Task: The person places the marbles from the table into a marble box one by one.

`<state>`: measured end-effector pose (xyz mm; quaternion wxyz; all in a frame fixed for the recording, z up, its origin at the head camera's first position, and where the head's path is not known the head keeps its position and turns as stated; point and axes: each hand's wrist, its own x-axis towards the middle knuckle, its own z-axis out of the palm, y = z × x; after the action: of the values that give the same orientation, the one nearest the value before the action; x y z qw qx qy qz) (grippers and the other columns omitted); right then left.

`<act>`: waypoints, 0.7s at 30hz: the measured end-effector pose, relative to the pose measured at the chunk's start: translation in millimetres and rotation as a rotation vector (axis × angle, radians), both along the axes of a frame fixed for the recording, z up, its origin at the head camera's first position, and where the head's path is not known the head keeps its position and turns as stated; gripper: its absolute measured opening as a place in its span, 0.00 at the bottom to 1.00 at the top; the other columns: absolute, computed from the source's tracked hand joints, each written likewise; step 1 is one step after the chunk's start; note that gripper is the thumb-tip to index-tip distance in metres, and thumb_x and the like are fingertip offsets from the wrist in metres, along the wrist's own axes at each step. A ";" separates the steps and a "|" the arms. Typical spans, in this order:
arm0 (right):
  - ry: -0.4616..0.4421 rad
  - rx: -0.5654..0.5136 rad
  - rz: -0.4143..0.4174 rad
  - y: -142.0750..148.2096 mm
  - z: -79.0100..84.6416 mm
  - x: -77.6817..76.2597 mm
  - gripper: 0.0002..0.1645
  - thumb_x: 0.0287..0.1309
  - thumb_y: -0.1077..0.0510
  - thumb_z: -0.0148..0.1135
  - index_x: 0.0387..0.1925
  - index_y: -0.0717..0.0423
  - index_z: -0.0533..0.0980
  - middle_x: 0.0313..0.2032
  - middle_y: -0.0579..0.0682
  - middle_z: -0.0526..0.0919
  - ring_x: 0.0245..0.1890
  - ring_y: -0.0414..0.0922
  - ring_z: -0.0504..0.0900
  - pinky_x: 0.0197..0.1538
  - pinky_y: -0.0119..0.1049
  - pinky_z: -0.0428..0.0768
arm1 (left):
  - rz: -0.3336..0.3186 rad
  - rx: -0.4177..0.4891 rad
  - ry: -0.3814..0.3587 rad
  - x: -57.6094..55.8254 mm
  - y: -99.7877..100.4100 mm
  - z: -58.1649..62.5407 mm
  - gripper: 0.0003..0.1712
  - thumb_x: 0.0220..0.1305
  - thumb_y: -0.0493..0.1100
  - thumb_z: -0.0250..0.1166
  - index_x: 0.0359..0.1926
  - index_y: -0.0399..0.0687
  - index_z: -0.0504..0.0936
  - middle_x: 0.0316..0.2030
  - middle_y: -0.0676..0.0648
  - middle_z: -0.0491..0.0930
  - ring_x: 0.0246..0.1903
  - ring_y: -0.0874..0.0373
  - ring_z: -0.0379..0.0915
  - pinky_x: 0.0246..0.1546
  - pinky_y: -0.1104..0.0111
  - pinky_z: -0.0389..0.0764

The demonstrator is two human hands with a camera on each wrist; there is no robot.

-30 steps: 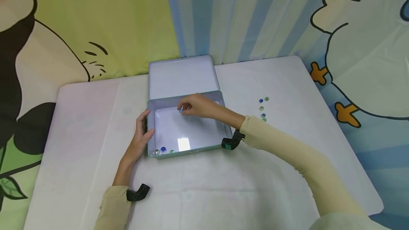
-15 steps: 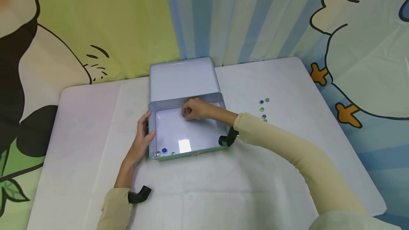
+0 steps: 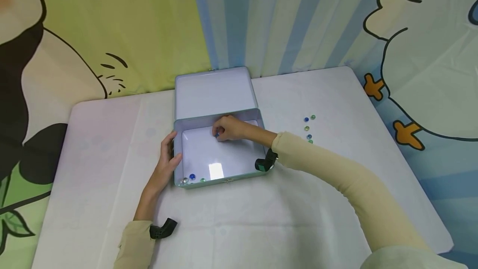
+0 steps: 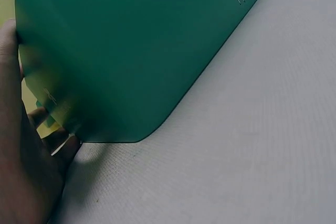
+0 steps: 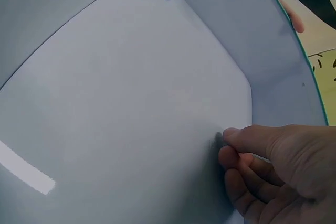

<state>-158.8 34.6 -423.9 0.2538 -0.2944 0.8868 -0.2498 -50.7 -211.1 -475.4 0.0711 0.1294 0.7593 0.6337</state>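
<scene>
An open, light-lined metal box [image 3: 239, 157] lies on the table, its lid [image 3: 214, 94] folded back. My right hand [image 3: 230, 128] reaches inside and pinches a blue marble [image 3: 217, 135] between thumb and fingertips, low over the floor. In the right wrist view that marble is hidden behind the fingers of my right hand [image 5: 268, 169]. My left hand [image 3: 164, 163] rests against the box's left wall, fingers fairly straight and touching the rim. The left wrist view shows the box's green outside [image 4: 126, 51]. Several marbles, one blue [image 3: 192, 176] and one green [image 3: 203, 179], sit in the front left corner.
To the right of the box, several loose marbles lie on the white tablecloth, among them a blue marble [image 3: 306, 119] and a green marble [image 3: 313, 117]. Behind the table [image 3: 347, 103] hangs a cartoon-printed curtain [image 3: 149, 20]. The box's raised walls surround my right hand.
My right hand has lowered toward the box floor and shifted slightly right with the marble, then stayed nearly still. My left hand stays at the box's left side.
</scene>
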 end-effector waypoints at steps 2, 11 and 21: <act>-0.008 -0.021 0.000 2.6 4.4 1.8 0.11 0.52 0.61 0.64 0.40 0.55 0.80 0.29 0.48 0.80 0.28 0.37 0.72 0.31 0.25 0.69 | 0.000 -0.004 -0.001 0.3 0.1 0.3 0.38 0.64 0.43 0.50 0.69 0.61 0.42 0.72 0.50 0.33 0.71 0.50 0.23 0.66 0.44 0.30; 0.101 -0.335 -0.125 64.3 51.3 71.2 0.13 0.55 0.55 0.62 0.43 0.52 0.79 0.32 0.45 0.81 0.31 0.37 0.76 0.37 0.28 0.76 | -0.002 -0.009 -0.004 1.5 -1.2 1.8 0.38 0.63 0.40 0.49 0.70 0.60 0.42 0.72 0.50 0.33 0.72 0.51 0.23 0.66 0.44 0.31; 0.017 -0.525 -0.699 164.5 18.7 168.7 0.18 0.53 0.54 0.63 0.46 0.54 0.77 0.33 0.50 0.80 0.30 0.37 0.80 0.35 0.29 0.79 | -0.010 0.022 0.003 -1.9 -0.8 0.5 0.37 0.64 0.40 0.49 0.69 0.59 0.42 0.72 0.50 0.33 0.72 0.54 0.24 0.66 0.47 0.31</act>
<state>9.9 199.2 -405.2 0.0631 -0.0333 0.8416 -0.5353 -52.7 -211.8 -474.9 0.0717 0.1352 0.7517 0.6415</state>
